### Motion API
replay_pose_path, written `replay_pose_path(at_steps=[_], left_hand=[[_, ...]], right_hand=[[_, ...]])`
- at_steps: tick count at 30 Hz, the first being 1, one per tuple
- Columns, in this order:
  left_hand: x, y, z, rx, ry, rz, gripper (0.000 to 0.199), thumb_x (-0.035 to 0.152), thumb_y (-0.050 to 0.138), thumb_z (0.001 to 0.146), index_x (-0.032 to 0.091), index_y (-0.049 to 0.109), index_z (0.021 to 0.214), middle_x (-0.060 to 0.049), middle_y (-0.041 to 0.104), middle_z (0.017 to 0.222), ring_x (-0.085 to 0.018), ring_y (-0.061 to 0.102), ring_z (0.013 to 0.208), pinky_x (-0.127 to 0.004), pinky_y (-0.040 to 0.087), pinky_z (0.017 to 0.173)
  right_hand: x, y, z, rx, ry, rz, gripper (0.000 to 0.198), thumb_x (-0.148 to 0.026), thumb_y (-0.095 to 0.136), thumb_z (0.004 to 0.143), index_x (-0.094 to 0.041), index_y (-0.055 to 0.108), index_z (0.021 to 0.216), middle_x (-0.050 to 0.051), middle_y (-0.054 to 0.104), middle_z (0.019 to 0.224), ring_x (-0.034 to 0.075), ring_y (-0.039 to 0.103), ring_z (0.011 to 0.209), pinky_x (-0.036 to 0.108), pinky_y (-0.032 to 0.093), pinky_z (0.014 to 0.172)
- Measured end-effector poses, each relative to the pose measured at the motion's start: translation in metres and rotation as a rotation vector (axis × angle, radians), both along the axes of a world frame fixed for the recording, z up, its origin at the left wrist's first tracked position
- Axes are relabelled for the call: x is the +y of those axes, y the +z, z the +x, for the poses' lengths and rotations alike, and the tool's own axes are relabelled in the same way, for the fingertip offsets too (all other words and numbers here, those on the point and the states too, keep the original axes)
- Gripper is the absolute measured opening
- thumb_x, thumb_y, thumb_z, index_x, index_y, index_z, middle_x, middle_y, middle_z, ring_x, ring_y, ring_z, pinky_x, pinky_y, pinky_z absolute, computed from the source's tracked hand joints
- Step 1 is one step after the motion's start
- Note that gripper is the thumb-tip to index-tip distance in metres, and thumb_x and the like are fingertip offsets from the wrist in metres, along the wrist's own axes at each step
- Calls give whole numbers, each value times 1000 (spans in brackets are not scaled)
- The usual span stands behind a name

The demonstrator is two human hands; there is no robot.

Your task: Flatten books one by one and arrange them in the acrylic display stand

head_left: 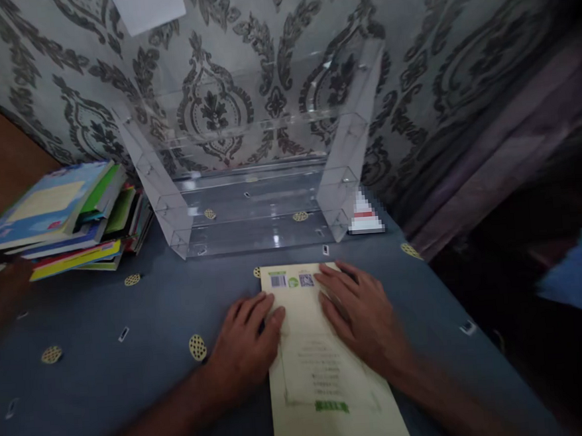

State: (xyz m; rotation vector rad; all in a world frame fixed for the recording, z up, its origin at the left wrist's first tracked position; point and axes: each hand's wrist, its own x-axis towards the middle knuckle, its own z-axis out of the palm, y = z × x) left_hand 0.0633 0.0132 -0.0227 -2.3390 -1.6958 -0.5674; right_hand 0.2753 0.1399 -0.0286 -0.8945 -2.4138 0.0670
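Observation:
A pale cream book [325,355] lies on the table with its long side running toward me, its printed face up. A barcode and a QR code sit at its far end, and a green label is nearer to me. My left hand [247,337] rests against the book's left edge, fingers stretched forward and thumb on the cover. Across the upper right of the book lies my right hand [360,313], its fingers spread and fingertips close to the QR code. Neither hand is wrapped round the book.
Beyond the book stands a clear acrylic tiered rack [170,206] against the patterned wall. At the left is a stack of books [66,214], with another person's hand [7,291] beside it. A blurred-out white object [365,219] is right of the rack. The dark blue tablecloth [153,314] ends at the right.

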Motion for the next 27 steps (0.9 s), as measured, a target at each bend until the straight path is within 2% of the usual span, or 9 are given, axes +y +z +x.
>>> replay_pose_path(at_steps=[3, 8, 13, 17, 20, 23, 25, 27], left_hand=[[1, 4, -5, -59, -27, -31, 28, 20, 45, 100, 16, 59, 124, -16, 65, 124, -29, 59, 119, -47, 53, 94], [2, 5, -9, -125, 9, -75, 29, 25, 47, 100, 17, 60, 124, -19, 56, 138, -31, 55, 128, -51, 52, 101], [3, -1, -11, -131, 11, -82, 30, 27, 46, 100, 18, 59, 125, -18, 56, 141, -31, 54, 133, -51, 51, 105], [4, -3, -12, -162, 24, -70, 30, 28, 47, 100, 19, 58, 126, -17, 55, 143, -29, 54, 134, -48, 50, 109], [5, -3, -12, -167, 20, -67, 30, 28, 47, 100, 18, 59, 126, -17, 56, 143, -29, 55, 135, -48, 51, 108], [4, -2, -12, -173, 12, -57, 30, 28, 48, 100, 19, 58, 126, -17, 56, 144, -28, 54, 136, -47, 52, 107], [5, 1, -11, -181, 13, -60, 28, 27, 48, 100, 19, 58, 125, -16, 56, 143, -28, 55, 134, -46, 53, 106], [5, 5, -10, -191, 12, -81, 26, 27, 48, 100, 19, 57, 123, -16, 57, 140, -27, 59, 129, -44, 54, 103]], right_hand=[[-2, 2, -2, -47, -8, -47, 35, -26, 45, 98, -18, 68, 122, 12, 69, 130, 36, 56, 125, 52, 48, 97], [-5, 5, -6, -76, -71, -97, 35, -23, 45, 96, -18, 67, 123, 13, 66, 135, 35, 57, 126, 56, 44, 103], [4, -2, -10, 9, 7, -130, 35, -22, 47, 94, -16, 68, 121, 15, 67, 134, 29, 59, 127, 49, 44, 110], [11, -3, -12, 65, 65, -137, 34, -22, 48, 93, -16, 69, 119, 15, 69, 130, 27, 61, 126, 48, 43, 114], [7, 5, -13, 8, 38, -128, 33, -19, 47, 94, -13, 68, 119, 16, 68, 130, 30, 59, 127, 55, 41, 113], [-4, 19, -19, -84, -6, -55, 32, -16, 47, 95, -15, 68, 119, 16, 66, 133, 37, 49, 136, 66, 33, 113], [-11, 27, -31, -125, 59, -39, 35, -13, 46, 95, -16, 66, 123, 16, 65, 135, 35, 45, 140, 65, 30, 115], [-15, 31, -46, -150, 198, -104, 43, -7, 44, 94, -18, 61, 132, 15, 63, 138, 30, 45, 141, 56, 33, 116]])
